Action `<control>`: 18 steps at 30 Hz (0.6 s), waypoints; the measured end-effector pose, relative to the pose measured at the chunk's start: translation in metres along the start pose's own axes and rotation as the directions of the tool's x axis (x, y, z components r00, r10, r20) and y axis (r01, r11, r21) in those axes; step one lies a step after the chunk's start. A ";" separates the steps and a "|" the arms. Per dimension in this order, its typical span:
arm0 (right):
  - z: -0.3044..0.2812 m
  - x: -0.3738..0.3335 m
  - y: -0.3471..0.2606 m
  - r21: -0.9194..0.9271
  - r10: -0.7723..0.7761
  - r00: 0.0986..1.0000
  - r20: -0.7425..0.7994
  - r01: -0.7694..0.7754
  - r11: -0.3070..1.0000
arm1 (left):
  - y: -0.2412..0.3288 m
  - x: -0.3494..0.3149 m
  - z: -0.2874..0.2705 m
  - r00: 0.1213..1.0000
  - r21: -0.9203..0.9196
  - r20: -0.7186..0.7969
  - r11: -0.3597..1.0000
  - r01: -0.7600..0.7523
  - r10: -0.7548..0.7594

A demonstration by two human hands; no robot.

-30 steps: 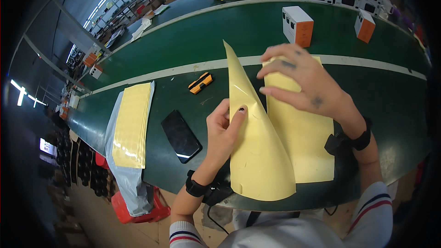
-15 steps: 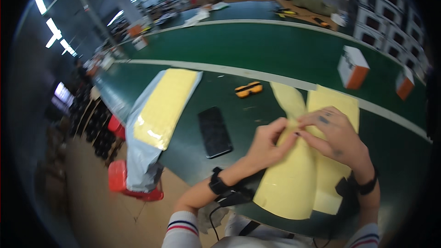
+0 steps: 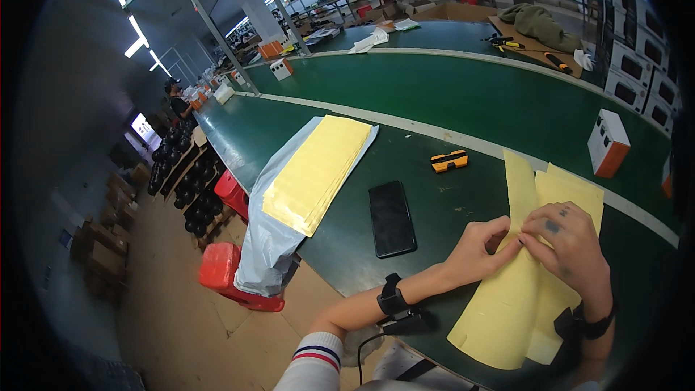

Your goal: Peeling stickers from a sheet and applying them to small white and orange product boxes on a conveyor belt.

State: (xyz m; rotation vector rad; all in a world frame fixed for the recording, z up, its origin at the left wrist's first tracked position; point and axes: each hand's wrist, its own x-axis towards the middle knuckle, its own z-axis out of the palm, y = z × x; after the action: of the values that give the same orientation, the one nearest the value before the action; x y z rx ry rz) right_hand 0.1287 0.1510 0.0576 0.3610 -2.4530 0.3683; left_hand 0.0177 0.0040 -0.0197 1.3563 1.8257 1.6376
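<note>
My left hand [image 3: 481,250] and my right hand [image 3: 568,242] meet over a yellow sheet [image 3: 496,318], thumbs and fingertips close together. Both hands pinch it near its middle, where it is drawn narrow. Its upper end rises as an upright strip, and the lower part bulges toward me. Another yellow sheet [image 3: 572,192] lies flat beneath it, partly covered by my right hand. I cannot tell whether the pinched sheet is folded or torn there. Each wrist has a black strap, the left one with a small device and a cable.
Left of my hands lie a black phone [image 3: 392,219] and an orange-and-black tool [image 3: 449,161]. A stack of yellow sheets [image 3: 318,174] rests on a grey plastic bag [image 3: 262,261] hanging over the table edge. Red stools [image 3: 219,264] stand below. A white-and-orange box [image 3: 608,143] sits on the green belt [image 3: 434,90].
The whole view has shifted, so the table and its things appear farther right and slightly lower. Both hands keep their pinch on the yellow sheet, with little visible change in the grip.
</note>
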 end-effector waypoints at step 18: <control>0.000 -0.001 -0.011 -0.095 -0.041 0.999 0.018 0.042 0.995 | 0.000 -0.004 0.005 0.998 -0.056 -0.043 0.997 -0.055 0.052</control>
State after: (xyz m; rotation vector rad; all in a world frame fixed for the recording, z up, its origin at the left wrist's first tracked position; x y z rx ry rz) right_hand 0.1336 0.1407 0.0590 0.3752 -2.4643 0.2307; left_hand 0.0234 0.0042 -0.0226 1.3678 1.7657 1.7435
